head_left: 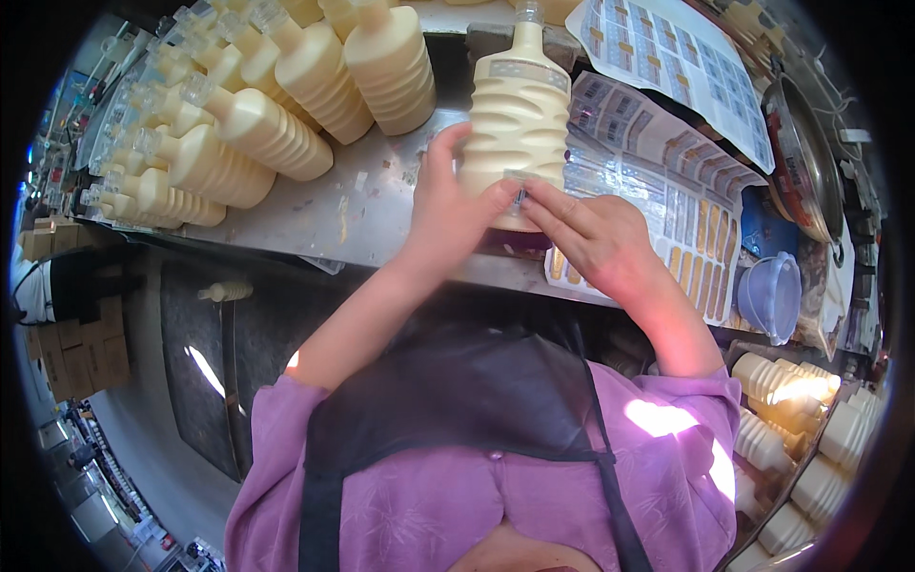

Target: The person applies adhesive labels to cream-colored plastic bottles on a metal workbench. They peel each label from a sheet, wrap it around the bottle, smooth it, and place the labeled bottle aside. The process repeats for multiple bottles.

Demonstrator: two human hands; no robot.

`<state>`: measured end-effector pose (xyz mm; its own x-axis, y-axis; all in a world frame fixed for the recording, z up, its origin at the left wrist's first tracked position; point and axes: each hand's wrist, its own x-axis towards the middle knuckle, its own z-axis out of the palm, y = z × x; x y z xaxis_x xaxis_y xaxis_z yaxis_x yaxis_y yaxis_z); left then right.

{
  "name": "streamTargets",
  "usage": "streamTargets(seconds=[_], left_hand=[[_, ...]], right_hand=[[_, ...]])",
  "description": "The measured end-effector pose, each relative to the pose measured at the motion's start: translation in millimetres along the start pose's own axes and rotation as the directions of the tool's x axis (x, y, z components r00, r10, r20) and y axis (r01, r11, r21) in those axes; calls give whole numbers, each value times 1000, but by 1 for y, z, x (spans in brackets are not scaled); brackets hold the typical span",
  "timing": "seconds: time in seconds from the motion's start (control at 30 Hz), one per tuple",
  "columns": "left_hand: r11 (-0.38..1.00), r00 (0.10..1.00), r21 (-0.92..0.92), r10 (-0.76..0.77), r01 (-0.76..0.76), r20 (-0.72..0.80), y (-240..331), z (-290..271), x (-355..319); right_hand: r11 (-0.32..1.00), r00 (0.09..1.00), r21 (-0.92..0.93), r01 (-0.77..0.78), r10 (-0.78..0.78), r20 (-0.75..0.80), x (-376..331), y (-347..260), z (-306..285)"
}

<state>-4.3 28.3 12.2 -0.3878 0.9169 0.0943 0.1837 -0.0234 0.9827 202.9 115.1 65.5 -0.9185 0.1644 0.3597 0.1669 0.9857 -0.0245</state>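
A cream-coloured ribbed bottle [519,110] with a clear cap lies on the bench in front of me, its neck pointing away. My left hand [446,205] grips the bottle's left side, with its thumb on the lower front. Close to that thumb, the fingertips of my right hand [593,236] press together on a small label [518,177] at the bottle's lower part. Just right of the bottle are sheets of gold and silver labels [681,214], partly under my right hand. The bottle's underside is hidden.
Several similar cream bottles [386,67] crowd the bench's left side. Another label sheet [667,57] lies at the back right, near a round metal pan [801,157] and a small lavender bucket [770,296]. More bottles [829,477] fill containers at lower right. Cardboard boxes [86,353] stand far left.
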Motion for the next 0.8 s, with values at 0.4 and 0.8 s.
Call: streamTargets(seconds=[0.4,0.8], left_hand=[[987,999,-160,-9,4,-31,-10,2,-9],[997,997,-22,78,-78,-3,-8,2,-12]], right_hand=[[428,664,693,-580,742,97,-15,-17,24],[88,474,766,-637,828,298,4,-22,44]])
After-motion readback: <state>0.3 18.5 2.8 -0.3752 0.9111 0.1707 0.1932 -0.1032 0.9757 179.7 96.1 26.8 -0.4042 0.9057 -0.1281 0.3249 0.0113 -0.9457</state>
